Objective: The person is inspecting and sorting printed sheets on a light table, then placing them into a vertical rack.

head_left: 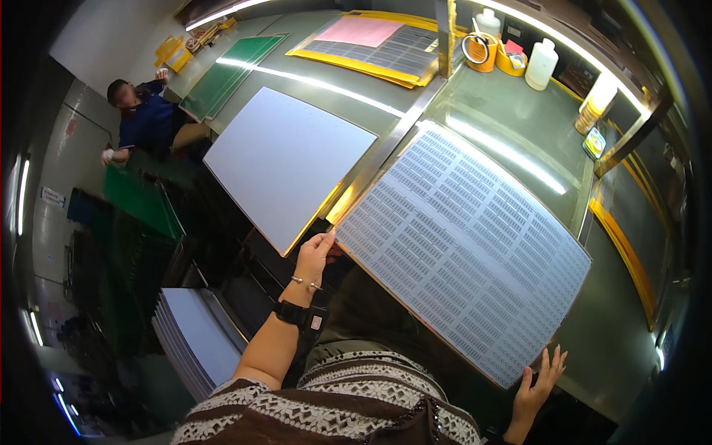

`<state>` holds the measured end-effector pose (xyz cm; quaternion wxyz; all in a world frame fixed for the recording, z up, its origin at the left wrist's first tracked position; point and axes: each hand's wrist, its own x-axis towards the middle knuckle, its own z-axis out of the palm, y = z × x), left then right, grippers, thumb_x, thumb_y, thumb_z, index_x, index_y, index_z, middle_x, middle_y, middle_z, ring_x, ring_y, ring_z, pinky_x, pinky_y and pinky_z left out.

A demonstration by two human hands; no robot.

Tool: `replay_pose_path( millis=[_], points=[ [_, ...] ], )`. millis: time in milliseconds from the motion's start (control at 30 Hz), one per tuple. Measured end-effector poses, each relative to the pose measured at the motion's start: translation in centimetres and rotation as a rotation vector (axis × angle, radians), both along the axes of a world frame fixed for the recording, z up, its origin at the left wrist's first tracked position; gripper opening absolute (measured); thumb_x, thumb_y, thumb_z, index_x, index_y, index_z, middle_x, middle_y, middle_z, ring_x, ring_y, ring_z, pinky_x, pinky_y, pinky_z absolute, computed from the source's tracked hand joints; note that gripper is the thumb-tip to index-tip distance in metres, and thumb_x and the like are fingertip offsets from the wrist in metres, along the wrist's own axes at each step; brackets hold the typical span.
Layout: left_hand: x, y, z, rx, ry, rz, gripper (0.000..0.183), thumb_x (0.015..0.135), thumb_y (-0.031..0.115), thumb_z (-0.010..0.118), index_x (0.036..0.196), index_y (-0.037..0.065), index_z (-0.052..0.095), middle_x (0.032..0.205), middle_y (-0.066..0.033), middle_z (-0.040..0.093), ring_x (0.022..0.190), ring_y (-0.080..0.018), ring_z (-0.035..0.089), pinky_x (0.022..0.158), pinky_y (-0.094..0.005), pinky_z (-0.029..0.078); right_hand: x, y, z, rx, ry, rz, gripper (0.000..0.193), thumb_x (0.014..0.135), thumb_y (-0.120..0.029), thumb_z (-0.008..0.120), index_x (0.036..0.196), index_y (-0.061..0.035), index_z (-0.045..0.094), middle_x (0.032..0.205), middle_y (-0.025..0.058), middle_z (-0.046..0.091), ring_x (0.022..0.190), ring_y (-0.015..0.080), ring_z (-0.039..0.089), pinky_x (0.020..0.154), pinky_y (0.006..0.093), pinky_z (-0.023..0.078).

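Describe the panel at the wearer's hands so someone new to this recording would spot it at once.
Find the greenish glossy worktable, then its near edge right of the metal strip. There a large pale panel lies between the left hand, at its left corner, and the open right hand. Unlike the plain white panel leftward, it carries rows of small dark marks.
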<state>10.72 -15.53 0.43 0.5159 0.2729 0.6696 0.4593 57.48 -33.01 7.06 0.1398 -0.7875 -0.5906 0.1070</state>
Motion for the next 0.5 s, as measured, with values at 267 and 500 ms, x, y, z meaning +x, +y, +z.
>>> replay_pose_path(
  millis=[267,500],
  points=[
    [-1.1,0.5,-0.2,0.127,-0.035,-0.140,0.023,0.089,0.021,0.060,0.074,0.003,0.060,0.068,-0.0015,0.061,0.062,-0.0071,0.055,0.059,-0.0217,0.043,-6.9,2.3,1.4,-0.008,0.005,0.105,0.046,0.082,-0.007,0.055,0.126,0.0011,0.047,0.140,0.0172,0.036,0.136,0.0348,0.023,0.111,0.0483,0.013],
    [-0.8,0.7,-1.5,0.201,-0.114,-0.084,0.023,0.088,0.015,0.060,0.069,0.002,0.057,0.065,-0.0010,0.059,0.061,-0.0063,0.053,0.057,-0.0212,0.042,-10.8,3.6,0.2,-0.033,0.050,0.141,0.052,0.078,-0.006,0.059,0.128,0.0007,0.045,0.141,0.0188,0.034,0.135,0.0372,0.024,0.110,0.0475,0.017]
  ],
)
